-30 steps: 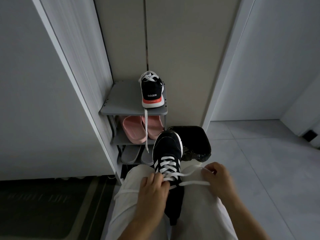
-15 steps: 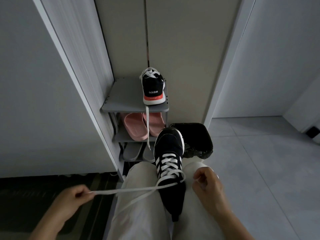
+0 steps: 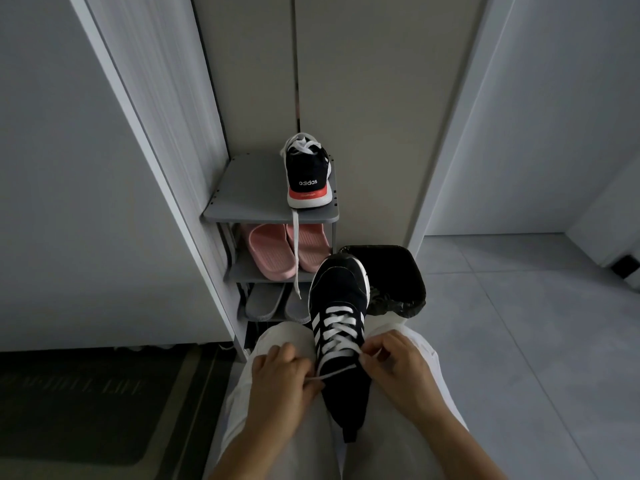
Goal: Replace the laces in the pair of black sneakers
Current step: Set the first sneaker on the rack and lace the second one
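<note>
A black sneaker (image 3: 341, 292) with white stripes lies between my knees, toe pointing away, threaded with a white lace (image 3: 341, 325). My left hand (image 3: 280, 379) pinches one lace end just left of the shoe's tongue. On the other side my right hand (image 3: 398, 365) pinches the lace by the top eyelets. The second black sneaker (image 3: 307, 178), with a red and white heel, stands on the top shelf, heel toward me. Its white lace end (image 3: 295, 251) hangs down over the shelf edge.
The grey shoe rack (image 3: 256, 202) holds pink slippers (image 3: 273, 251) on its middle shelf and grey slippers (image 3: 266, 303) below. A bin lined with a black bag (image 3: 391, 271) stands right of the rack. A dark doormat (image 3: 79, 403) lies at the left; grey tile floor at the right.
My left hand, stretched far left pulling the lace taut half a second ago, has come back beside the shoe. My right hand has shifted up to the top eyelets.
</note>
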